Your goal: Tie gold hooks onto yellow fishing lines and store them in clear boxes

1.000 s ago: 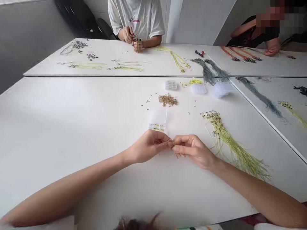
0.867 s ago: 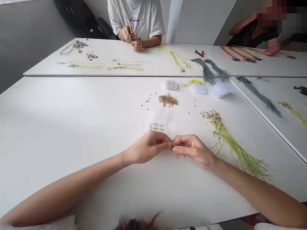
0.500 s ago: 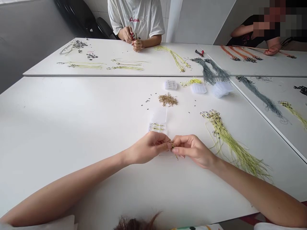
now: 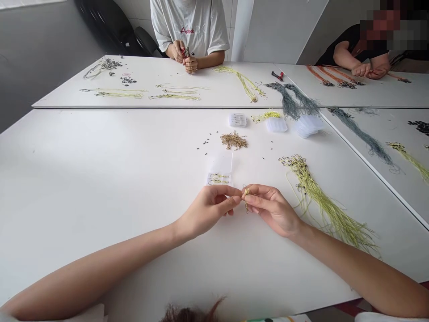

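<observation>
My right hand (image 4: 273, 208) pinches a small fishing hook rig (image 4: 247, 192), its yellow line wound in a short bundle and a thin end hanging below the fingers. From the other side, my left hand (image 4: 209, 208) is closed, thumb and forefinger meeting at the rig's edge; what lies between these tips is mostly hidden. Just beyond the hands is an open clear plastic box (image 4: 219, 172) with several hooks on yellow line in it; its near part is covered by my left hand. To the right lies a big bunch of yellow lines (image 4: 318, 192) with dark hooks.
Beyond the box are a pile of gold swivel-like pieces (image 4: 233, 141), a filled clear case (image 4: 237, 120) and stacked clear cases (image 4: 309, 126). Grey line bundles (image 4: 288, 98) cross the table seam. Opposite, a person in a white shirt (image 4: 189, 27) holds red-handled pliers; another sits at right.
The rig is raised slightly and turned more upright in my right fingers. My left fingertips have shifted to its side. The person at far right has brought both hands together.
</observation>
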Motion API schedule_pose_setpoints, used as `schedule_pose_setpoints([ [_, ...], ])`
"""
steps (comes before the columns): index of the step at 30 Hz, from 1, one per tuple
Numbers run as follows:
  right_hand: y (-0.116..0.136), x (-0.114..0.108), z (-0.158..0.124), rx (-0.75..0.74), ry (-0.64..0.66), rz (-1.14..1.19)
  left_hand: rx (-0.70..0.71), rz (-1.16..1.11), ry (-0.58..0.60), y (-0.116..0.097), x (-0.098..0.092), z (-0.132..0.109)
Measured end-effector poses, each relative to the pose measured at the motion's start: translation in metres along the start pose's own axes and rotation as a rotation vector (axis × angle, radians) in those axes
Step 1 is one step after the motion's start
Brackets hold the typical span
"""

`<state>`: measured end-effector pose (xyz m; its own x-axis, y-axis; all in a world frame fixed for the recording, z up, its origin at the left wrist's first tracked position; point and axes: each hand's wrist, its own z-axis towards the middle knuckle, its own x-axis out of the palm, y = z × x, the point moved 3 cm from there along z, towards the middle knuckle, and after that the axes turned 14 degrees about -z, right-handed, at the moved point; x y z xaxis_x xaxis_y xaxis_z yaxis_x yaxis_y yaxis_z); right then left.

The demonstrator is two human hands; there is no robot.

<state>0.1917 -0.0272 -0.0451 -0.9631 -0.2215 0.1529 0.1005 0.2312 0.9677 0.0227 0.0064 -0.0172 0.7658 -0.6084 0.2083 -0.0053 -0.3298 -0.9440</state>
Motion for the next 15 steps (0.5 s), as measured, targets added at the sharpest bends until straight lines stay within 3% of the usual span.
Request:
schedule_pose_setpoints([
  [8, 0.000, 0.004, -0.002, -0.016, -0.053, 0.050, -0.089, -0.437, 0.115, 0.017, 0.015, -0.001],
  [15, -0.002, 0.004, -0.001, -0.007, -0.094, 0.055, -0.083, -0.516, 0.082, 0.022, 0.018, 0.000],
])
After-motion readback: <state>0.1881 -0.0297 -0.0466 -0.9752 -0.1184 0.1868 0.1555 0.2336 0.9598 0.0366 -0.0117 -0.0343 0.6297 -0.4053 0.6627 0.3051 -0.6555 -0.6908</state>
